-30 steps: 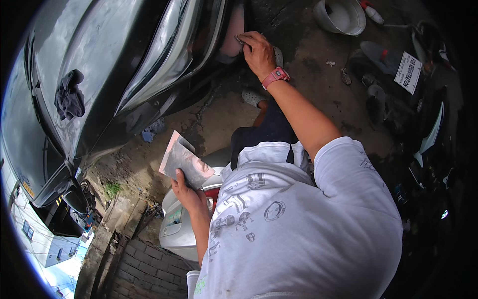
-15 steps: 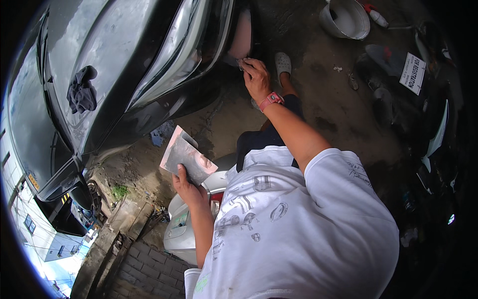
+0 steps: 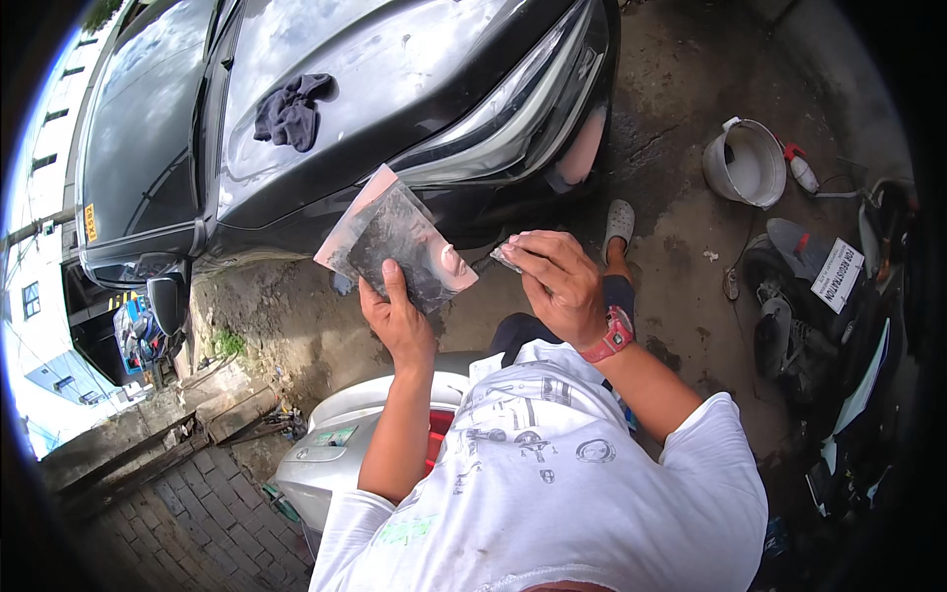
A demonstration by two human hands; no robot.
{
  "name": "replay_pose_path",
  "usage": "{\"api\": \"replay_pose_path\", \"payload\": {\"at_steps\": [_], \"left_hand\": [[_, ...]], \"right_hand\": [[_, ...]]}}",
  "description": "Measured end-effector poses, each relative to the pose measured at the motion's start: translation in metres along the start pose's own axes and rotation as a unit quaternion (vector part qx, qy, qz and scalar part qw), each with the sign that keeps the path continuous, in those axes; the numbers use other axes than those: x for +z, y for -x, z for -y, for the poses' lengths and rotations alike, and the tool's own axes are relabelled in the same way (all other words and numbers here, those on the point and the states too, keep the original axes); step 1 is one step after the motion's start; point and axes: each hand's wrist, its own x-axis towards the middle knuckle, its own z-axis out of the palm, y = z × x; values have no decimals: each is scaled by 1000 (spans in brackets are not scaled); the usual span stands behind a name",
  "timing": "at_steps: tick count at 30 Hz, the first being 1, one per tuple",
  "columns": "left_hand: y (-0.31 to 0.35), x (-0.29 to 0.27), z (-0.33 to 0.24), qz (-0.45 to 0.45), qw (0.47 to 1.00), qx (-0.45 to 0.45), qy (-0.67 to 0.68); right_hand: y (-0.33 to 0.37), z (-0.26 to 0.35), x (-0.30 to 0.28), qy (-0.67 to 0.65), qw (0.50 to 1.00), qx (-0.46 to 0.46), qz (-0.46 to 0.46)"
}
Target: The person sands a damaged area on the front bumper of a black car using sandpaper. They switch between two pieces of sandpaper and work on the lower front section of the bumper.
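My left hand (image 3: 400, 321) grips the lower edge of a flat mixing board (image 3: 380, 242), thumb on top. The board is dark grey and smeared, with pink along its left and upper edges. A lump of pink putty (image 3: 454, 266) sits near its right corner. Just right of the board, and apart from it, my right hand (image 3: 564, 286) pinches a small greyish putty spreader (image 3: 505, 255), partly hidden by the fingers. Beyond both hands, the front corner of a dark car (image 3: 444, 109) carries a smooth pink patch (image 3: 580, 153) beside the headlight.
A dark cloth (image 3: 291, 111) lies on the car's hood. To the right stand a white bucket (image 3: 755, 173), a red-and-white spray bottle (image 3: 802, 173) and a motorcycle (image 3: 789, 326). A silver vehicle (image 3: 345, 444) is close on my lower left. Someone's clog-shod foot (image 3: 619, 222) shows ahead.
My right hand has come away from the car's pink patch, back toward the board. My left hand has raised the board slightly. The view has shifted, showing more of the car.
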Motion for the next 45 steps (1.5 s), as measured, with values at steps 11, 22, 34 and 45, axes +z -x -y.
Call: {"api": "replay_pose_path", "payload": {"at_steps": [11,22,34,45], "left_hand": [[0,17,-11,10,999,42,-21],[13,-47,11,-60,989,-133,24],[63,-67,38,-58,967,-246,-38],[44,-53,38,-60,965,-252,-38]], "right_hand": [[-19,27,11,21,994,-107,24],[10,-145,-6,-38,934,318,-159],[-73,-322,-16,190,927,281,-161],[-64,-297,0,199,939,252,-119]]}}
